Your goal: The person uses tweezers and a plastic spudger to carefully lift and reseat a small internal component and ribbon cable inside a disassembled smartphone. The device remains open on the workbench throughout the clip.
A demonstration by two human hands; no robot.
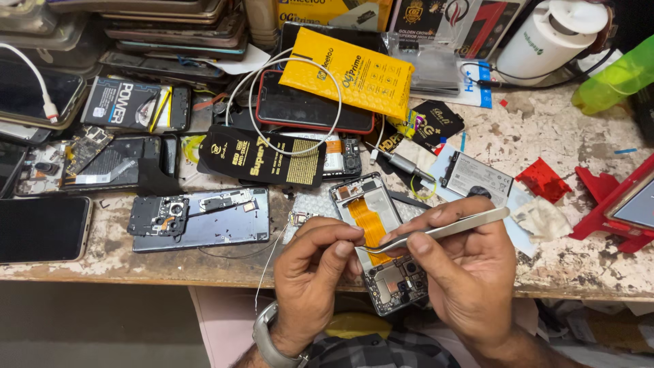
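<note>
- the left hand (pixel 310 262) comes up from the bottom edge, a metal watch (pixel 267 339) on its wrist, fingers curled tight and thumb pressed to forefinger in a narrow pinch; what it pinches is too small to tell.
- the right hand (pixel 460 269) sits just beside it, knuckles up, closed on steel tweezers (pixel 443 230) between thumb and forefinger, the tips pointing left toward the left fingertips.
- the opened phone (pixel 378 238) lies at the bench's front edge, under and between both hands, its back off.
- inside its frame: an orange flex ribbon (pixel 368 225) down the middle and dark boards at the lower end.
- to the left, a grey phone back (pixel 218 219) lies flat on the worn workbench (pixel 565 129).
- behind, a yellow packet (pixel 354 71) rests on a red-edged phone (pixel 306 109), ringed by a white cable (pixel 338 102).
</note>
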